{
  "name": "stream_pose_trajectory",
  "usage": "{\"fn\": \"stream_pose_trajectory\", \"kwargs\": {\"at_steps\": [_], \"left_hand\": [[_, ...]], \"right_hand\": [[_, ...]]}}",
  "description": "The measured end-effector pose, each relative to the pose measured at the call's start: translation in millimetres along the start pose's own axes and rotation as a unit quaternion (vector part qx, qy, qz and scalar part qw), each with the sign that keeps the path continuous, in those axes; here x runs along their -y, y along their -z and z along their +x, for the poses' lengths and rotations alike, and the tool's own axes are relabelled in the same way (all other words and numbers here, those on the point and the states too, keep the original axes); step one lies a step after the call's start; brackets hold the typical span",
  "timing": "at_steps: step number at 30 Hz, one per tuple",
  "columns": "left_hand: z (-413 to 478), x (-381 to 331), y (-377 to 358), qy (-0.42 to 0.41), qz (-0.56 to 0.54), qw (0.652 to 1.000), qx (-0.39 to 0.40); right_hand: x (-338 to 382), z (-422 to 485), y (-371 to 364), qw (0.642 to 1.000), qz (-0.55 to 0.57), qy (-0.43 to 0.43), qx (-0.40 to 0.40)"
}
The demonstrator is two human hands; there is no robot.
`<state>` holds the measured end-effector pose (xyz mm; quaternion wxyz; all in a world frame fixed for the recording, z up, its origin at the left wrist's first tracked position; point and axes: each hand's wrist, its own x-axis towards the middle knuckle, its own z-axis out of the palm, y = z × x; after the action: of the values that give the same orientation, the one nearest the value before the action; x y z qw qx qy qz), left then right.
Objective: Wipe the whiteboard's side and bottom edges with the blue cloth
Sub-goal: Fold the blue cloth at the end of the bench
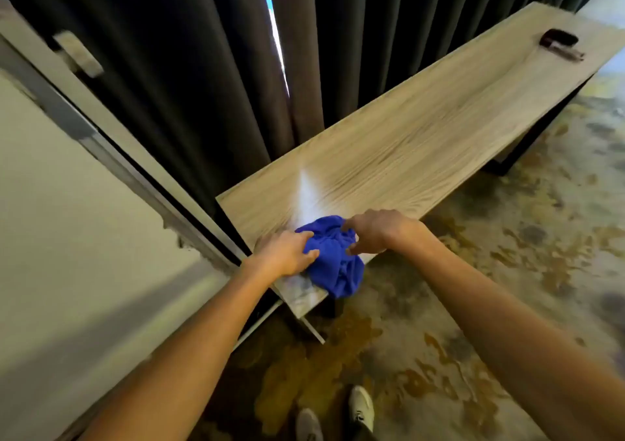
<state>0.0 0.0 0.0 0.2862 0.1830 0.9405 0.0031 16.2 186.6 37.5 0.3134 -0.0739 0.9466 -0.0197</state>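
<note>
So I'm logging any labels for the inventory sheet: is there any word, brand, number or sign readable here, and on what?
None can be read.
whiteboard: blank where visible, and blurred.
dark object at the table's far end: too small and blurred to tell any marking.
blue cloth: no label visible.
shoes: no brand legible.

We saw dark curtains behind a long wooden worktop on mottled brown-grey carpet, daylight slipping through.

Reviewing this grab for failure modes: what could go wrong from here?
1. The blue cloth is bunched and overhangs the wooden table corner; a loose pinch could drop it on the floor.
2. Both hands, left hand and right hand, only touch it; the whiteboard edges look unwiped.
</note>
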Motion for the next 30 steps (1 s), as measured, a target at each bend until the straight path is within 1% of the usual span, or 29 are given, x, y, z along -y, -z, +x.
{"fn": "stream_pose_trajectory", "kwargs": {"at_steps": [1,3,5,7,10,13,16,19,22,25,28,30], "left_hand": [[4.2,-0.7,-6.9,0.005,0.007,1.000,-0.009],[19.3,1.8,-31.3,0.011,-0.010,0.999,-0.030],[31.1,2.5,-54.5,0.013,-0.044,0.999,-0.021],[41.0,2.8,-71.2,0.020,-0.052,0.998,-0.022],[48.6,1.0,-85.5,0.040,-0.028,0.997,-0.059],[47.5,-2.8,-88.6,0.059,-0.017,0.992,-0.115],[39.8,-3.7,-82.8,0.059,-0.016,0.989,-0.134],[27.5,-1.2,-69.3,0.053,-0.033,0.986,-0.156],[11.0,2.8,-44.5,0.043,-0.053,0.975,-0.211],[-4.7,2.2,-16.7,0.030,-0.052,0.962,-0.265],[-27.8,-2.0,19.0,0.016,-0.068,0.946,-0.316],[-47.3,-4.3,47.0,0.002,-0.075,0.934,-0.349]], "right_hand": [[1.0,6.3,-5.0,1.000,-0.008,0.003,0.004],[0.3,26.0,-25.4,1.000,0.005,0.013,-0.021],[2.6,42.6,-46.5,0.998,0.030,0.022,-0.051],[3.0,57.7,-63.7,0.996,0.056,0.034,-0.068],[6.2,73.7,-86.0,0.995,0.075,0.031,-0.058],[8.5,79.4,-100.6,0.994,0.073,0.016,-0.082],[9.6,76.1,-100.1,0.991,0.082,0.019,-0.103],[7.0,69.4,-87.5,0.988,0.116,0.039,-0.097],[3.9,54.8,-63.6,0.980,0.153,0.060,-0.112],[6.1,37.1,-38.0,0.959,0.228,0.083,-0.144],[16.0,13.8,-8.2,0.919,0.333,0.122,-0.173],[23.8,-3.3,12.5,0.891,0.372,0.146,-0.214]]}}
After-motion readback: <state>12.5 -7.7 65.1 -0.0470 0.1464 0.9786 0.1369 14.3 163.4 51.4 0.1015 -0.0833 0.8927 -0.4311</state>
